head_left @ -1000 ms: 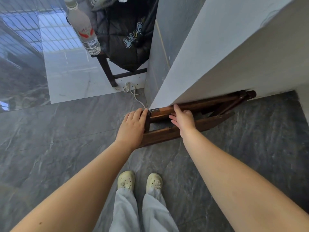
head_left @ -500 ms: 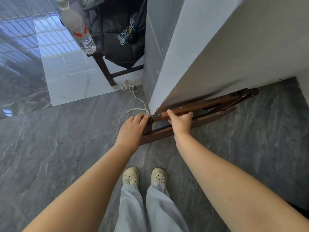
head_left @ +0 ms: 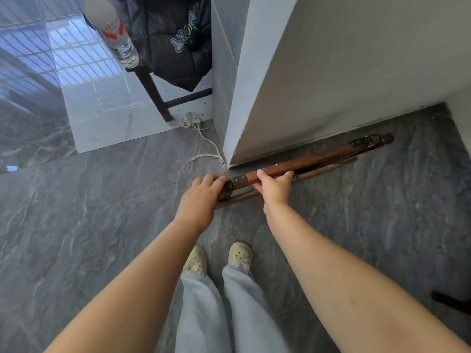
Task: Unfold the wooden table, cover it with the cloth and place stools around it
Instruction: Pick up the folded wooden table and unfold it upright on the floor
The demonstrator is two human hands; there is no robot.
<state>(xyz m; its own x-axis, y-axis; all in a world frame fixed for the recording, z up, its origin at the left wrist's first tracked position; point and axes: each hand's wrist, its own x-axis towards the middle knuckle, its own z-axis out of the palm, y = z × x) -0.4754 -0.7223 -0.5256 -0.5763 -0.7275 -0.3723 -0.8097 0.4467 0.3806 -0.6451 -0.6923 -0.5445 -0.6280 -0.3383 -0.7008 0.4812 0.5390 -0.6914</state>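
1. Bottle [head_left: 114, 34]: clear plastic, upright on the edge of a dark wooden seat [head_left: 153, 93], far left. Well apart from my work.
2. Jacket [head_left: 173, 42]: black, padded, draped over the same seat and hanging past its rail.
3. Cord [head_left: 206, 142]: white, loose on the floor [head_left: 102, 200], trailing to the wall corner just beyond my left hand. Judged a snag risk if the table end swings that way.
4. Left hand [head_left: 201, 197]: fingers curled over the near end of the table, gripping at the dark corner fitting.
5. Table [head_left: 318, 158]: folded flat, standing on its long edge on the floor, running along the foot of the wall, far end out to the right. Hard wood with metal hinge plates. Judged stiff, fairly heavy, and liable to swing open at the hinges, so pinching is possible. Best held on the solid top rail, clear of the plates.
6. Right hand [head_left: 276, 187]: wrapped round the top rail just right of the hinge plate, thumb on top.
7. Wall [head_left: 344, 72]: white, close behind the table, with a sharp corner near my left hand.
8. Open room: bare grey floor toward me and to the left. A dark object [head_left: 451, 301] sits low right; I cannot tell what it is.
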